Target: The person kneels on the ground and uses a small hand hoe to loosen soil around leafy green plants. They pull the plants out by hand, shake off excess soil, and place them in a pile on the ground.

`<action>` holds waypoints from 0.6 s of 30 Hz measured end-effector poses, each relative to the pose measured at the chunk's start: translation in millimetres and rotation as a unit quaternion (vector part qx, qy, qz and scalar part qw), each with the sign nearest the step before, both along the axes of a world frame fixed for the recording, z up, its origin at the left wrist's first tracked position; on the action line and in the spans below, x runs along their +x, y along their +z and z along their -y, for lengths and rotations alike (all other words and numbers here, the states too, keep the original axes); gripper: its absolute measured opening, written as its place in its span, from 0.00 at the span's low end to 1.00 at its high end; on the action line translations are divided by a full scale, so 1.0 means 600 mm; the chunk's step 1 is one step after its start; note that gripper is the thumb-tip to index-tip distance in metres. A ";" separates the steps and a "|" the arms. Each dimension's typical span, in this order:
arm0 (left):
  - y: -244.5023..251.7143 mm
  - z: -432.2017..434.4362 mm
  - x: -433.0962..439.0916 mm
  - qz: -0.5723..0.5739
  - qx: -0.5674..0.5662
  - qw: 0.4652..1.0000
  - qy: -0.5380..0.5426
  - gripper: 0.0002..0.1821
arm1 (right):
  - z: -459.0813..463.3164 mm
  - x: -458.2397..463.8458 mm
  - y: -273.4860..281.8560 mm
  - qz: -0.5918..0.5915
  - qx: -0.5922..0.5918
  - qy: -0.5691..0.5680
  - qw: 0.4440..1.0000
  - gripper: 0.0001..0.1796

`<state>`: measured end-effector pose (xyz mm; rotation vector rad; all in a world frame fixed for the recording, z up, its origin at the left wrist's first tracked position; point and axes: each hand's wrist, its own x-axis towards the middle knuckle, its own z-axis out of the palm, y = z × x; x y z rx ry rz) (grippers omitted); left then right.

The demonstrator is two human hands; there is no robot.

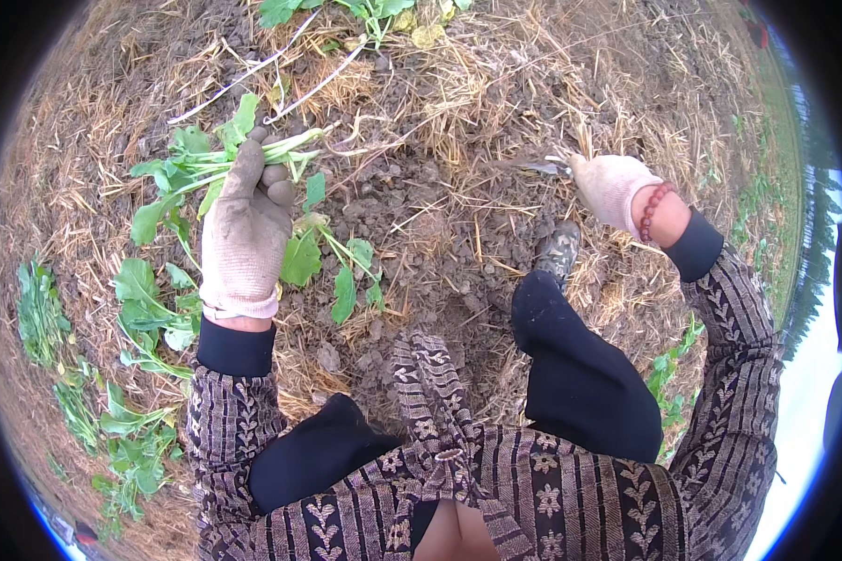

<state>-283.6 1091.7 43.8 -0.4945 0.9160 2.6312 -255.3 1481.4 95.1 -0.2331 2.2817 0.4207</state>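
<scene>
My left hand (249, 217), in a pale knit glove with soiled fingers, holds a bunch of leafy green plants (210, 165) by their pale stems. The leaves hang to the left and the stem ends point right. Just below and right of that hand, another leafy plant (344, 263) lies on the soil. My right hand (614, 186), in a similar glove with a red bead bracelet (652, 210) at the wrist, is closed on a small tool with a thin metal blade (540, 167) that points left over the straw. Its handle is hidden, and a few dry straws stick up at the fingers.
Straw-littered soil (421, 210) surrounds me. Cut leafy plants (137, 449) lie in piles at the left, with a denser bundle (41, 312) farther out. Another green plant (375, 14) is at the top. My boot (560, 249) stands between the hands, and low greens (666, 379) grow at the right.
</scene>
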 end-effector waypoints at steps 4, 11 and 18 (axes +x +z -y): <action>-0.010 -0.003 0.005 -0.009 0.039 0.999 -0.025 0.24 | -0.036 -0.011 -0.020 -0.147 0.002 -0.142 0.979 0.14; -0.007 -0.019 -0.005 -0.005 0.025 1.000 -0.018 0.22 | -0.012 -0.018 -0.158 -0.143 -0.146 -0.258 0.944 0.16; -0.016 -0.016 -0.021 0.015 0.023 0.999 0.019 0.20 | -0.029 0.023 -0.075 -0.124 -0.090 -0.219 0.964 0.14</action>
